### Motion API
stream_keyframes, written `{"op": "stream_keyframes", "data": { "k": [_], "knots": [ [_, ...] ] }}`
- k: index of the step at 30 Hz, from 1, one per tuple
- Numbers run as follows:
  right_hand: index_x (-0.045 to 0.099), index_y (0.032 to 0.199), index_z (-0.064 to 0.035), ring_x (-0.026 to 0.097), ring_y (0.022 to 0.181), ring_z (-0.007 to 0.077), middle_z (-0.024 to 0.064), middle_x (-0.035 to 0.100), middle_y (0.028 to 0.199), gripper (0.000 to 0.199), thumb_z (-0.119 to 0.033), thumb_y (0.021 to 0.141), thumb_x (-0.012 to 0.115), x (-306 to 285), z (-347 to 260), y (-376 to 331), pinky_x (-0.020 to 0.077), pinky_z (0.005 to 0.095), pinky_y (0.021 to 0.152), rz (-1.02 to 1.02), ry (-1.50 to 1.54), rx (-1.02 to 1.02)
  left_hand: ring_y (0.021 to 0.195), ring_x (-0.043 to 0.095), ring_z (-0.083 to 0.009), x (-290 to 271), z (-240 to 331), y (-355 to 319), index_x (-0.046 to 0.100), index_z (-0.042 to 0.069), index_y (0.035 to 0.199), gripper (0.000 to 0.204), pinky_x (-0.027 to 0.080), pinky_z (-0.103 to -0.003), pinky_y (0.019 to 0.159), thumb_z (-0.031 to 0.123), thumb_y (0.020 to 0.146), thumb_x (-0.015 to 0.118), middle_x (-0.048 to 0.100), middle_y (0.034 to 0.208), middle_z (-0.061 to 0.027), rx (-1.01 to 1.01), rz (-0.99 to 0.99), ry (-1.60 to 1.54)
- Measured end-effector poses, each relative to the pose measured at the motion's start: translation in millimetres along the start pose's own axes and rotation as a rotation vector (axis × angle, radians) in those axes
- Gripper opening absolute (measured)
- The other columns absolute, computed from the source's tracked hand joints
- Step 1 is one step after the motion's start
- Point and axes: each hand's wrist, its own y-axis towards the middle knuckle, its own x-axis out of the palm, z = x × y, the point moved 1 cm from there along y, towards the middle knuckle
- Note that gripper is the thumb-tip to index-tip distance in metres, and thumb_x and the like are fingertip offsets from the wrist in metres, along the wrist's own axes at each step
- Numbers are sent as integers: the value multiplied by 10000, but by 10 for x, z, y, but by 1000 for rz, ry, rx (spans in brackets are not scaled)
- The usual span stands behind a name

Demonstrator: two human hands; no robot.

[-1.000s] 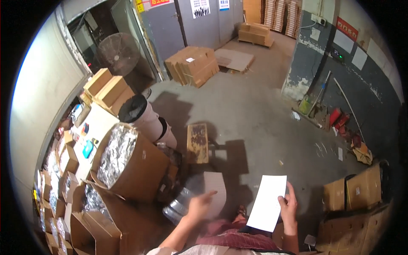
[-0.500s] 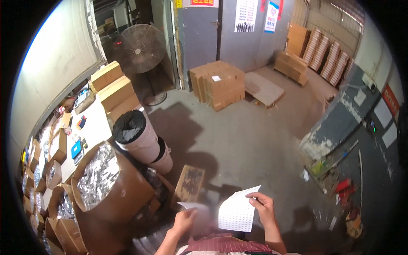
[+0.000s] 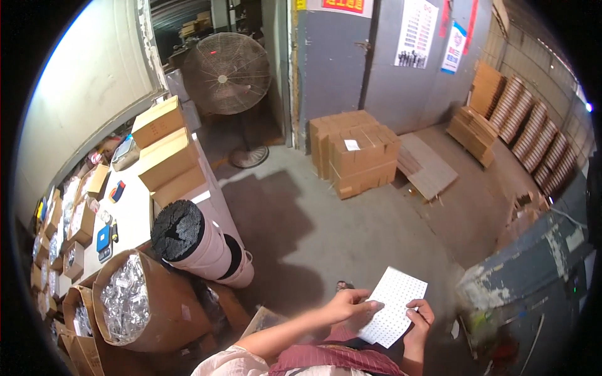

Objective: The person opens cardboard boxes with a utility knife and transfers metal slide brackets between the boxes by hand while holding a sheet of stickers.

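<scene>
In front of my waist is a white sheet (image 3: 396,299) printed with rows of small dark marks, tilted and facing up. My left hand (image 3: 351,308) pinches its left edge, thumb on top and the other fingers partly tucked behind. My right hand (image 3: 420,318) grips the right edge between thumb and bent fingers. Whether a second sheet lies underneath cannot be made out.
To my left, open cartons (image 3: 125,297) of clear plastic packs stand by a white table (image 3: 147,216). White bins (image 3: 216,257) lined with black stand beside it. Ahead are a floor fan (image 3: 229,75), stacked cartons (image 3: 364,156) and a board (image 3: 426,166); a grey pillar (image 3: 523,263) rises right.
My left hand has moved right, from holding a separate white paper to gripping the printed sheet. The sheet is turned and now held by both hands. The view has swung left.
</scene>
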Motion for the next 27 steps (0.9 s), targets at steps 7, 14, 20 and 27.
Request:
{"op": "stream_keyframes", "data": {
  "k": [7,14,20,27],
  "knots": [
    [678,861,-23,542,725,90,-7,646,822,179,-99,700,659,780,337,2243,386,226,724,-300,-25,115,716,482,-52,-956,153,1355,704,24,1032,299,409,-256,623,307,941,730,570,738,35,23,428,96],
    [685,975,-27,600,914,118,28,676,982,265,-91,719,706,2640,369,3797,440,263,860,-960,-27,328,911,676,-299,-1919,950,1478,662,0,983,204,530,-364,752,163,897,749,670,970,-167,376,1072,686],
    [682,1098,-44,599,1010,143,13,645,1190,390,-75,714,747,4101,734,4017,460,301,913,-1306,55,553,961,668,-325,-2679,1127,1144,673,9,981,149,539,-386,793,85,875,745,674,1018,-184,417,1215,824],
    [631,1158,7,630,1003,169,78,679,1047,415,-1,749,705,5862,1009,4120,494,302,890,-1378,83,573,931,675,-330,-3965,1203,822,702,11,1029,203,543,-402,799,86,848,754,687,1046,-181,398,1579,684]
  ]
}}
